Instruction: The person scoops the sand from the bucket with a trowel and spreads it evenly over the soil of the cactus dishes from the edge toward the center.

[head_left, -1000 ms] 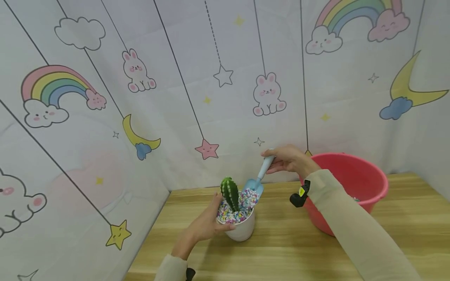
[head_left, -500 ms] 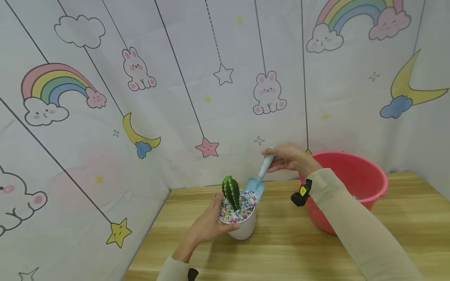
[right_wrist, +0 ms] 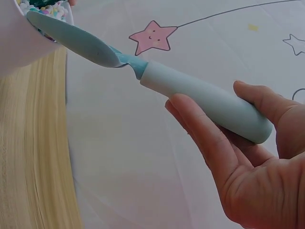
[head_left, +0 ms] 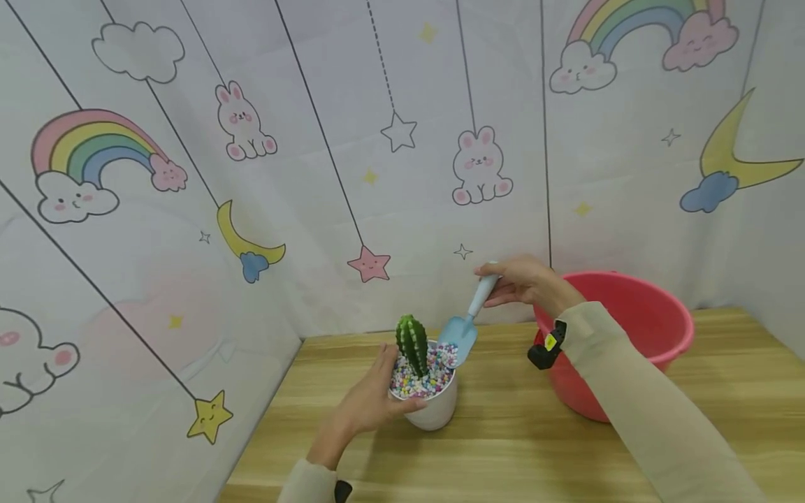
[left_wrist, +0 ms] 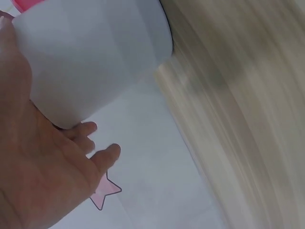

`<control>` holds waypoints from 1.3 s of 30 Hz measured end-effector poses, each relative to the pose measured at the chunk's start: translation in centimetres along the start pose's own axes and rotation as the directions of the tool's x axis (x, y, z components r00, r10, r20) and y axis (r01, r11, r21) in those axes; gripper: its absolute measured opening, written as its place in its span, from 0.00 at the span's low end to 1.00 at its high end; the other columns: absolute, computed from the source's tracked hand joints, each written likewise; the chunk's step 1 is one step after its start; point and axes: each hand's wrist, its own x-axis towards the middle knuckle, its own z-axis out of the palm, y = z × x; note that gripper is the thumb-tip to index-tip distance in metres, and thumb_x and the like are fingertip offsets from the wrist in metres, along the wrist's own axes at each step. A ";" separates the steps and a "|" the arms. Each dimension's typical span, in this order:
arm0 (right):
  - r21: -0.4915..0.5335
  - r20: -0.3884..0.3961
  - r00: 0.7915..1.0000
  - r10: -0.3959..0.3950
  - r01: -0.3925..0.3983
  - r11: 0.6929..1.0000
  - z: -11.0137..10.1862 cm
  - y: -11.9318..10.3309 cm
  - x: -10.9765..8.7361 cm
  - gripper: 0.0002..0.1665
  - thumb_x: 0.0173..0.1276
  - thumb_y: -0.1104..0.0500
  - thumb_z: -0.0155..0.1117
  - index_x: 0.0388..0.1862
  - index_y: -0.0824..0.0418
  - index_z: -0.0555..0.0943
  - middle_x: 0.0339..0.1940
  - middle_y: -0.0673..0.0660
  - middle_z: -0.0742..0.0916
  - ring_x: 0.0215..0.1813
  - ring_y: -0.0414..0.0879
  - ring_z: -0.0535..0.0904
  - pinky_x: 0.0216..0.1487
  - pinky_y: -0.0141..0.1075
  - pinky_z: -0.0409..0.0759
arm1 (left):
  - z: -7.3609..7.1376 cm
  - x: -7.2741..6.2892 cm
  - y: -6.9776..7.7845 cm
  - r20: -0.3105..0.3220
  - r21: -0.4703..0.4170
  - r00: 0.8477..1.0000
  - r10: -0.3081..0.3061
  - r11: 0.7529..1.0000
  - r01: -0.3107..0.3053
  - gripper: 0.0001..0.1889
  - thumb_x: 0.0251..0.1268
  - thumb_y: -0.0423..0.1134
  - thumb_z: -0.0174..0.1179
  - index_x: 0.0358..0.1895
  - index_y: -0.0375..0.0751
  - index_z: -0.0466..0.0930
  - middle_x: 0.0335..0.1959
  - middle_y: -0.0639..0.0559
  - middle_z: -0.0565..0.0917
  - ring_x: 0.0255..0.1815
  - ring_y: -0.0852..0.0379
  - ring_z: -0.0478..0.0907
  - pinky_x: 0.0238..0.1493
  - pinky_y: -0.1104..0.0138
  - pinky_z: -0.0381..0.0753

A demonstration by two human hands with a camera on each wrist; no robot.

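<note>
A small green cactus stands in a white pot, surrounded by multicoloured beads. My left hand grips the pot from its left side, thumb along the near side just under the rim. In the left wrist view the pot's smooth wall rests against that hand. My right hand holds a light blue trowel by its pale handle, the blade slanting down to the pot's right rim. A few beads lie by the blade's lower end. The right wrist view shows thumb and fingers around the handle.
A large red basin stands on the wood-grain table at the right, partly behind my right forearm. A white cloth backdrop printed with stars, rabbits and rainbows rises behind and to the left of the table.
The heap of beads on the trowel's blade has slid down into the pot, leaving most of the blade bare. My right hand has shifted slightly right with the trowel. The left hand keeps its hold.
</note>
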 end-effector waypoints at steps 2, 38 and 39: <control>0.005 0.002 1.000 -0.004 0.004 1.000 -0.2 -0.1 -0.1 0.13 0.77 0.58 0.67 0.51 0.67 0.83 0.31 0.60 0.93 0.36 0.52 0.93 0.46 0.47 0.92 | 0.2 -0.2 0.4 -0.026 0.003 1.000 -0.013 1.000 0.013 0.58 0.57 0.69 0.72 0.84 0.53 0.50 0.86 0.42 0.56 0.89 0.36 0.42 0.83 0.38 0.59; -0.227 0.078 0.977 -0.199 0.212 0.951 3.6 -1.2 -3.4 0.22 0.70 0.54 0.75 0.50 0.73 0.85 0.36 0.58 0.92 0.41 0.52 0.94 0.50 0.48 0.92 | 0.0 -0.4 0.9 0.012 0.045 0.996 -0.085 0.995 0.085 0.67 0.56 0.70 0.72 0.87 0.38 0.41 0.88 0.35 0.47 0.90 0.37 0.40 0.84 0.39 0.58; -0.259 0.084 0.973 -0.216 0.231 0.938 3.9 -1.4 -3.7 0.22 0.70 0.54 0.76 0.48 0.72 0.86 0.37 0.59 0.92 0.40 0.52 0.94 0.49 0.48 0.92 | 0.0 -0.4 0.9 0.009 0.058 0.996 -0.088 0.994 0.088 0.67 0.56 0.71 0.72 0.87 0.39 0.41 0.88 0.35 0.48 0.90 0.37 0.41 0.84 0.40 0.58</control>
